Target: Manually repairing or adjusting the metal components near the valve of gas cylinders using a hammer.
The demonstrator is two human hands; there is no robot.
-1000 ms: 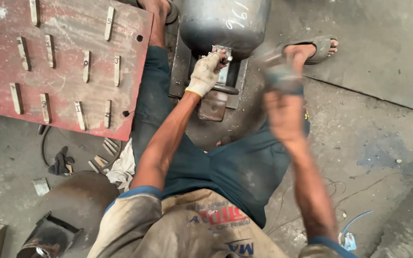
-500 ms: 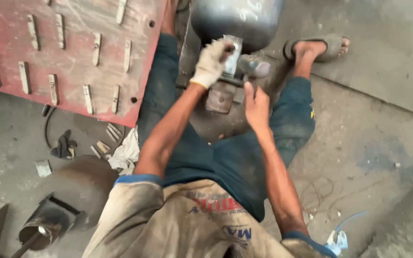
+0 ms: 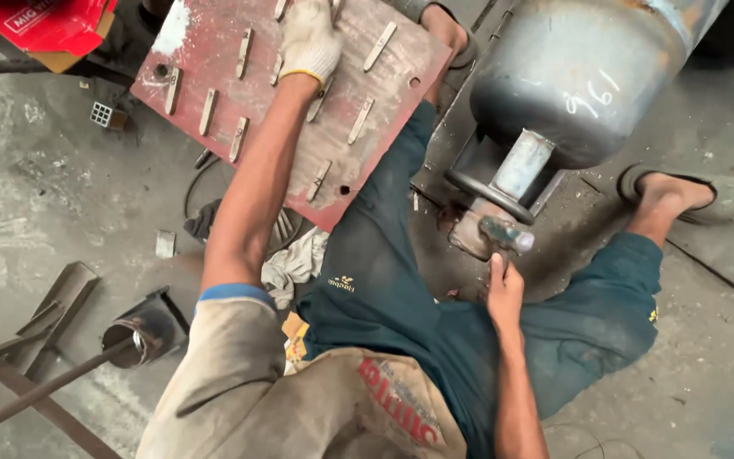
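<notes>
My left hand (image 3: 310,38), in a white glove, reaches out onto a red steel plate (image 3: 388,89) that carries several short metal strips (image 3: 361,120). Its fingers lie among the strips at the frame's top edge, and I cannot tell whether they grip one. My right hand (image 3: 505,291) is bare and shut on the handle of a small hammer (image 3: 507,231). The hammer head sits against the metal bracket (image 3: 520,166) at the end of a large grey steel tank (image 3: 588,76). I sit on the floor with my legs around the bracket.
My sandalled foot (image 3: 690,195) rests right of the tank. A white rag (image 3: 295,263) and black cable (image 3: 206,170) lie by the plate. A short pipe piece (image 3: 142,331) and angle bars (image 3: 36,391) lie at lower left. A red box (image 3: 53,21) lies at top left.
My gloved left hand has left the bracket on the tank and moved left onto the red plate. My right hand has come down with the hammer to the bracket. My view has swung left.
</notes>
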